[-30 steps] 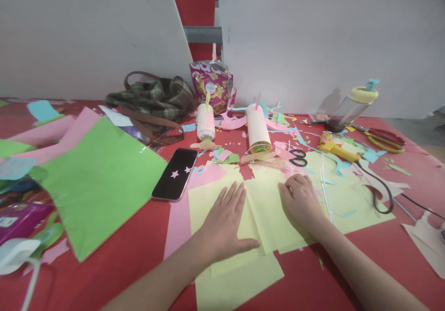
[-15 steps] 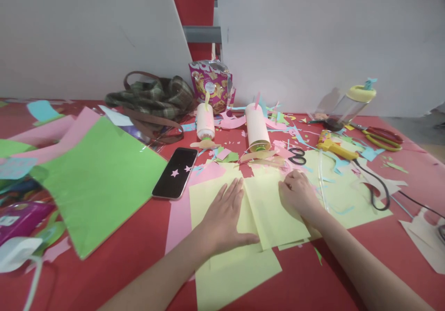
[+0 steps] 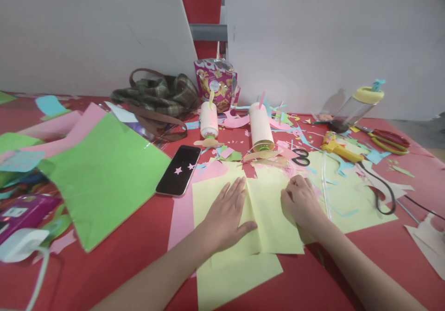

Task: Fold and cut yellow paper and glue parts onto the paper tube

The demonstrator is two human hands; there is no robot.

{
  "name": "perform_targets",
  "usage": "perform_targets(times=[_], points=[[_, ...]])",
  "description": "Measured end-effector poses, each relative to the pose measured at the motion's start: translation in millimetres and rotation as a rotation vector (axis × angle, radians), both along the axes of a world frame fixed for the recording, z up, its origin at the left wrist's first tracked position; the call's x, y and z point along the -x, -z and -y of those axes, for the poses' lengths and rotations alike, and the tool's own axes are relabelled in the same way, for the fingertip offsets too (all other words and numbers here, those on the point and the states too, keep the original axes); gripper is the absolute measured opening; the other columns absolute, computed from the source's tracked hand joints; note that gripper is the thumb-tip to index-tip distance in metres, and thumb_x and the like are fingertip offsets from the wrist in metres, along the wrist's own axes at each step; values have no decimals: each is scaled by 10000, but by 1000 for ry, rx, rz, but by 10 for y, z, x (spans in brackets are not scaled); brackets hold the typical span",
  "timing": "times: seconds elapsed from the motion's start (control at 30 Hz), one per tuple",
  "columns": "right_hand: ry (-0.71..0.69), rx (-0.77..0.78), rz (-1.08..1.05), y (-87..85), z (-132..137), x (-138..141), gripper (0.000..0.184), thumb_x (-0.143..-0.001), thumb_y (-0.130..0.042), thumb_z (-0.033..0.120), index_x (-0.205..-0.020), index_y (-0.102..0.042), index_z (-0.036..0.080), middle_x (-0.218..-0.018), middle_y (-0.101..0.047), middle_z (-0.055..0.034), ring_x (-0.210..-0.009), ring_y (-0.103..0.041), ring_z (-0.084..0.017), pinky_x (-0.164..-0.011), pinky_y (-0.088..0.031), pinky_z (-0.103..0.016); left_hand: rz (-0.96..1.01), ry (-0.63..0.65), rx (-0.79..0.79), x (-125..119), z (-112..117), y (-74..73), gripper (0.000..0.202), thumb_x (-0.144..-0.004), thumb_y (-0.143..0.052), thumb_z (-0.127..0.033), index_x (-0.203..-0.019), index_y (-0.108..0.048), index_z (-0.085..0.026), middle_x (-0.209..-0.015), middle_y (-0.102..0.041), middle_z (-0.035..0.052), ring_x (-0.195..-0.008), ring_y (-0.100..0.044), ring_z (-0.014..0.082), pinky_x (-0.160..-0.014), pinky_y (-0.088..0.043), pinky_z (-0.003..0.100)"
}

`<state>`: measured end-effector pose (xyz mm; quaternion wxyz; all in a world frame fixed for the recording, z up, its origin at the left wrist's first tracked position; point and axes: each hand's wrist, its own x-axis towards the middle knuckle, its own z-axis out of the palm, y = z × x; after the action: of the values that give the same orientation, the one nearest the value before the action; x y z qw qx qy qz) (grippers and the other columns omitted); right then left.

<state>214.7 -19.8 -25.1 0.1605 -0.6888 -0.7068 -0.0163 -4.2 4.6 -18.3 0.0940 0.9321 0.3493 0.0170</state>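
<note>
A pale yellow sheet of paper (image 3: 273,209) with an upright crease down its middle lies in front of me, over another yellow sheet (image 3: 239,274). My left hand (image 3: 229,213) rests flat on its left half, fingers stretched out and thumb spread toward the crease. At the right edge of the same sheet, my right hand (image 3: 301,202) is closed, its fingers curled over the paper; the fingertips are partly hidden. Black-handled scissors (image 3: 301,157) lie just beyond the right hand. A phone (image 3: 179,171) with two pink paper stars on it lies left of the sheets.
Two white paper-wrapped rolls (image 3: 260,125) stand beyond the sheets among paper scraps. A yellow glue gun (image 3: 342,149) with a black cord, pliers (image 3: 389,140) and a clear bottle (image 3: 354,109) are at right. Green card (image 3: 107,176), a plaid bag (image 3: 156,95) and a snack packet (image 3: 217,84) occupy the left and back.
The right half of the creased yellow sheet now lies flatter, and its near edge has shifted. Both hands stay nearly in place. The whole view has shifted slightly.
</note>
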Motion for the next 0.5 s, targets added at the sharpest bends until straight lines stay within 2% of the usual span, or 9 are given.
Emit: perform_targets(times=[0.3,0.5], points=[[57,70,-86,-11,23,-23,287,-756,-383,190,-488,-484,172,-715,-444,-83,-750,-429,-220,-678,-378,-372,-9,-9,-7,-8,6,-7,694,-801,-183,-562,-1274,-231,-56,-1401,-66,121,-1275,23,226,-1040,-77,372],[116,57,-141,-52,31,-55,294,-745,-425,269,-462,-425,189,-718,-451,-59,-732,-437,-211,-654,-383,-371,-21,-11,-5,-8,9,-6,694,-803,-178,-559,-1276,-228,-54,-1401,-62,121,-1275,26,220,-1040,-72,371]])
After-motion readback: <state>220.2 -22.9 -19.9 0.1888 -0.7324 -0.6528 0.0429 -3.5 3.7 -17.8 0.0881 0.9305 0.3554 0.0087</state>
